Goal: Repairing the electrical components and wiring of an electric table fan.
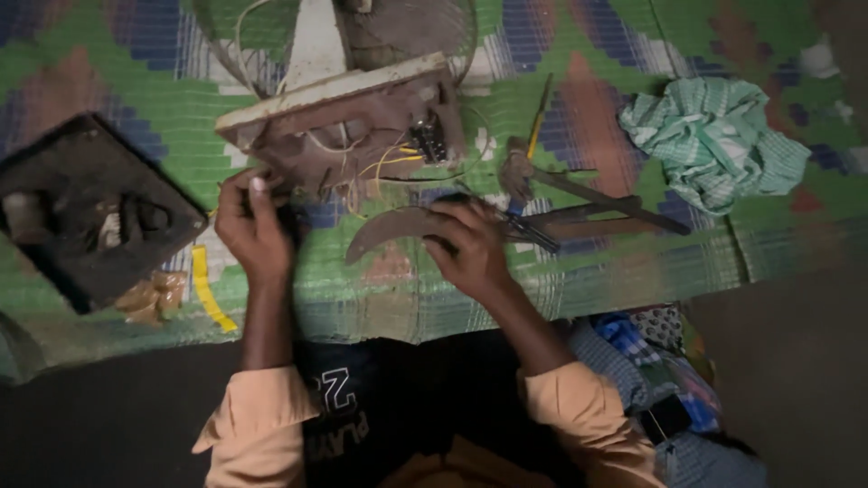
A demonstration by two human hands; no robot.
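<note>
Peach sleeves lead to both hands. Right hand (470, 248) grips a dark curved metal fan blade (398, 228) just below the brown square wired housing (348, 126); left hand (253, 226) pinches its lower-left corner. Loose yellow wires (393, 163) just beyond the fingertips could snag and tear.

You sit in a makeshift floor repair spot: green-and-blue woven plastic mat (561, 280), rusty metal tools (597, 203) at two o'clock, opened brown wired casing (353, 126) at twelve.
</note>
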